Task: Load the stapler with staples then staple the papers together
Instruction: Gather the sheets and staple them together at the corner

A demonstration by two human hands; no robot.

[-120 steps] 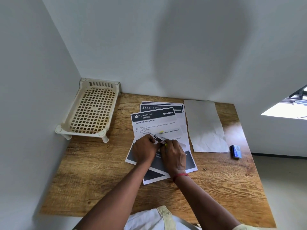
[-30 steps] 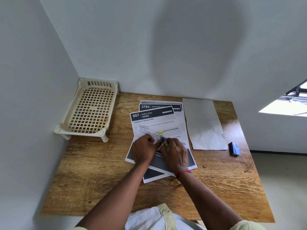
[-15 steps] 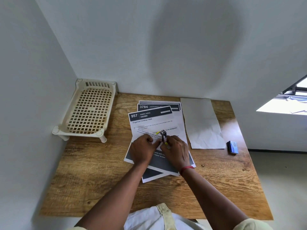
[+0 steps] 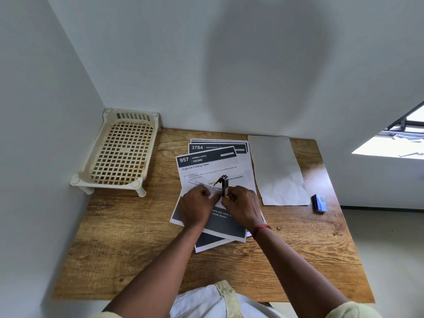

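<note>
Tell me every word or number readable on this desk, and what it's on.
"957": top white printed sheet
"DINING AREA": same sheet
"Organize Folding Table": same sheet
"3784": white printed sheet behind it
"ENTRANCE": that sheet
Paragraph text, small blue box: too small to read

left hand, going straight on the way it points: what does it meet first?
The stapler, standing opened and pinched by the right hand. The left hand seems to touch its base with the thumb; depth is unclear.
</note>
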